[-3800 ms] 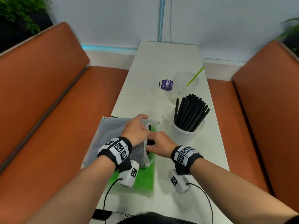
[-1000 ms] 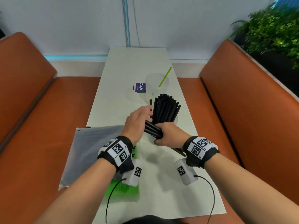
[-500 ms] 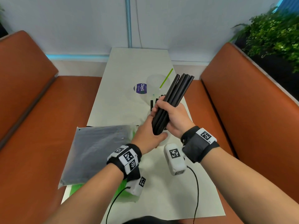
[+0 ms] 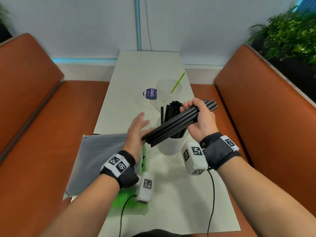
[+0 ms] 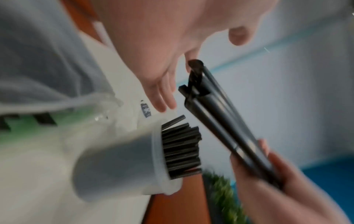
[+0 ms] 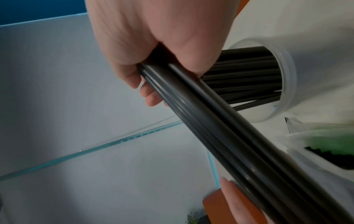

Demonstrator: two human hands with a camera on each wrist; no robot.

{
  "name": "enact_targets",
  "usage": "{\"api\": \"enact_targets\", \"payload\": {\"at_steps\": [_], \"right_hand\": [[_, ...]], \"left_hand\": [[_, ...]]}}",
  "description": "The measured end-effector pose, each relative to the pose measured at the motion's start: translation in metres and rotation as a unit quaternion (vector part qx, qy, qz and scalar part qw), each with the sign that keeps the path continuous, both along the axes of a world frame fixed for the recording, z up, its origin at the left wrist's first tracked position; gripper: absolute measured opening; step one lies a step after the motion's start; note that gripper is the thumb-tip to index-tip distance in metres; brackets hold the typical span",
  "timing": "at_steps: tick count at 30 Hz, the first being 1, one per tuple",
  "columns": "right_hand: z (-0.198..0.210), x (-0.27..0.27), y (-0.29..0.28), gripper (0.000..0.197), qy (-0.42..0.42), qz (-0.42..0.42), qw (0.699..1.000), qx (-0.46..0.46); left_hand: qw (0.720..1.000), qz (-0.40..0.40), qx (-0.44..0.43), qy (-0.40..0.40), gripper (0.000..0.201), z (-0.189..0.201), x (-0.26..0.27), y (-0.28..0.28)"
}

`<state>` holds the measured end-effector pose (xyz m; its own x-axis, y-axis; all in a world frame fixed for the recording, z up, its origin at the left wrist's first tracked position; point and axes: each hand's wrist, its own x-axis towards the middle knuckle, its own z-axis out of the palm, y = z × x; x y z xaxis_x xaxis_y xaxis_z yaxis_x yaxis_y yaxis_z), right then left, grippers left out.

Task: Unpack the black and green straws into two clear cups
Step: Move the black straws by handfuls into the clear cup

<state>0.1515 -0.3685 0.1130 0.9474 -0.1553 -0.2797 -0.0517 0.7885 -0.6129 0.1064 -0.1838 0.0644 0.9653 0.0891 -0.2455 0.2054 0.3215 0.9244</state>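
Purple "ClayG" label point(image 4: 150, 94) on clear cup point(image 4: 168, 88)

From my remote seat I see a narrow pale table point(image 4: 147, 65) running away from me, its far end butted against a light grey-blue wall point(image 4: 85, 23). A thin blue-green vertical strip point(image 4: 137, 23) runs down that wall to the table's far edge, and a glowing cyan band point(image 4: 82, 60) lines the wall's base on the left. Orange-brown upholstered benches flank both long edges: the left bench point(image 4: 34, 117) and the right bench point(image 4: 273, 108), each with a raised backrest. Leafy green plants point(image 4: 290, 31) stand behind the right backrest. Lighting looks soft and even.
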Motion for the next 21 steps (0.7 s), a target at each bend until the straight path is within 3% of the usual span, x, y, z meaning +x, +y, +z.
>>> {"api": "enact_targets", "payload": {"at_steps": [2, 3, 7, 13, 15, 18, 21], "right_hand": [[0.0, 0.0, 0.004, 0.006, -0.007, -0.012, 1.0, 0.015], [0.0, -0.001, 0.008, 0.006, -0.011, -0.012, 1.0, 0.017], [-0.002, -0.007, 0.022, 0.008, -0.029, 0.013, 0.999, 0.002], [0.001, -0.003, 0.017, 0.013, -0.064, 0.017, 0.997, -0.043], [0.003, 0.001, 0.008, 0.016, -0.077, 0.005, 0.995, -0.064], [0.01, 0.014, -0.013, 0.013, -0.089, -0.042, 0.989, -0.107], [0.014, 0.025, -0.029, 0.009, -0.091, -0.084, 0.976, -0.18]], "left_hand": [[0.986, 0.076, -0.143, 0.04, 0.056, 0.004, 0.005, 0.001], [0.981, 0.079, -0.168, 0.05, 0.055, 0.005, 0.005, 0.001], [0.99, 0.013, -0.13, 0.054, 0.054, 0.002, 0.002, -0.007], [0.996, -0.009, -0.077, 0.046, 0.049, -0.008, 0.005, -0.014], [0.998, -0.021, -0.028, 0.044, 0.043, -0.011, 0.006, -0.017], [0.991, -0.034, 0.129, 0.026, 0.022, -0.019, 0.01, -0.016], [0.956, -0.086, 0.281, 0.002, 0.044, -0.032, 0.014, -0.015]]}}
